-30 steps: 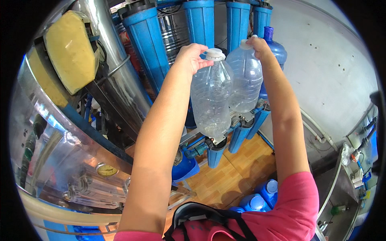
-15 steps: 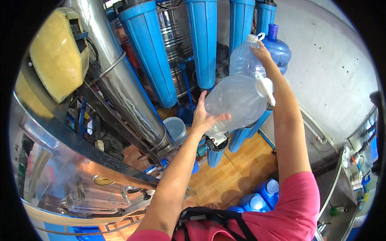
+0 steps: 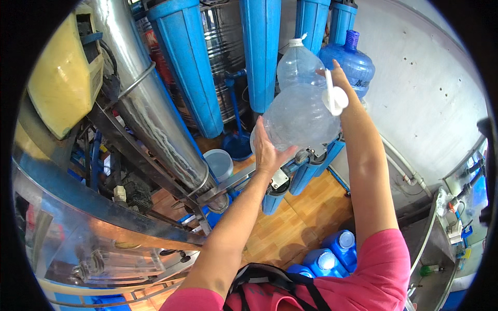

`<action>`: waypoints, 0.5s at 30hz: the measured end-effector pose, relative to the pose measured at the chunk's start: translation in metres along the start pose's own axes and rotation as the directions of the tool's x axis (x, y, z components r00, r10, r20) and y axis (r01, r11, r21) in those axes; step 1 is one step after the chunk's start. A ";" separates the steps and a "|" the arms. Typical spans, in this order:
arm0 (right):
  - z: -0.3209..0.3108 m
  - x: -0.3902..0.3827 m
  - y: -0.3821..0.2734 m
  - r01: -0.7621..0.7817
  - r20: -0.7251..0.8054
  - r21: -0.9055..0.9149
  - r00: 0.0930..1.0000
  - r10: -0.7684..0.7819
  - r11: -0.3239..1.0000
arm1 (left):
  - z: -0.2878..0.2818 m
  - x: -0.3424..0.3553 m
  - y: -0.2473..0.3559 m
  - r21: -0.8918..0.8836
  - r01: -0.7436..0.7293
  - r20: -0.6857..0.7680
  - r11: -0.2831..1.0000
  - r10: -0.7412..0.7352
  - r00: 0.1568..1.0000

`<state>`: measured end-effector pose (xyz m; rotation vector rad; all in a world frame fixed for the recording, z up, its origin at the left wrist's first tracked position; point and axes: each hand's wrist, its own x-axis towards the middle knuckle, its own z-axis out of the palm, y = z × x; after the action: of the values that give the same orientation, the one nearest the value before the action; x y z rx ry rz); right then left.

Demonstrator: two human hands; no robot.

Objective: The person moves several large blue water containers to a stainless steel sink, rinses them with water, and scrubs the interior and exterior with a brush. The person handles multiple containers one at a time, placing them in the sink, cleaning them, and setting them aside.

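Note:
A large clear plastic jug (image 3: 298, 122) with a white cap and loop handle (image 3: 337, 99) on its right side is tipped in front of me. My left hand (image 3: 270, 147) cups its lower left side, thumb and fingers spread around it. Behind stands a second clear bottle (image 3: 299, 65) with a white cap. My right hand (image 3: 336, 76) is at that bottle's right shoulder, fingers stretched out and off its neck; whether they touch it I cannot tell. My right forearm passes beside the jug's white cap.
A blue water bottle (image 3: 350, 65) stands against the wall. Tall blue filter housings (image 3: 259, 52) and a steel cylinder (image 3: 150, 98) are at the back and left. A white bucket (image 3: 218, 165) sits on the tiled floor. Blue containers (image 3: 326, 260) stand near me; a metal sink (image 3: 433, 254) is at right.
The rear clear bottle has shifted left, and my right hand has come off its capped neck. The large jug has moved slightly up and left with my left hand still on it.

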<state>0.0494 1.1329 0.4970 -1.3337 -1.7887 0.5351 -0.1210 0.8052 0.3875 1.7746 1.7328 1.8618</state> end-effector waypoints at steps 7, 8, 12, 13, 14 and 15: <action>0.035 -0.046 0.044 0.022 0.062 -0.225 0.998 -0.008 0.974 | -0.002 0.017 -0.038 0.000 0.218 -0.142 0.976 -0.216 0.966; 0.042 -0.060 0.050 -0.018 0.042 -0.167 0.999 0.025 0.986 | -0.001 0.020 -0.041 0.007 0.217 -0.155 0.976 -0.213 0.965; 0.067 -0.105 0.072 0.041 -0.051 -0.084 0.998 -0.045 0.996 | 0.002 0.032 -0.048 0.046 0.236 -0.144 0.971 -0.228 0.963; 0.071 -0.113 0.077 0.067 -0.078 -0.074 0.994 -0.073 0.995 | 0.004 0.034 -0.049 0.050 0.212 -0.145 0.976 -0.203 0.968; 0.075 -0.120 0.081 0.100 -0.099 -0.060 0.989 -0.106 0.993 | 0.008 0.034 -0.048 0.081 0.229 -0.139 0.970 -0.217 0.966; 0.078 -0.125 0.086 0.188 -0.151 -0.078 0.968 -0.198 0.979 | 0.012 0.035 -0.047 0.107 0.226 -0.149 0.968 -0.209 0.966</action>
<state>0.0486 1.0570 0.3445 -1.1924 -1.7921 0.2606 -0.1532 0.8539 0.3748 1.4488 2.0389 1.8594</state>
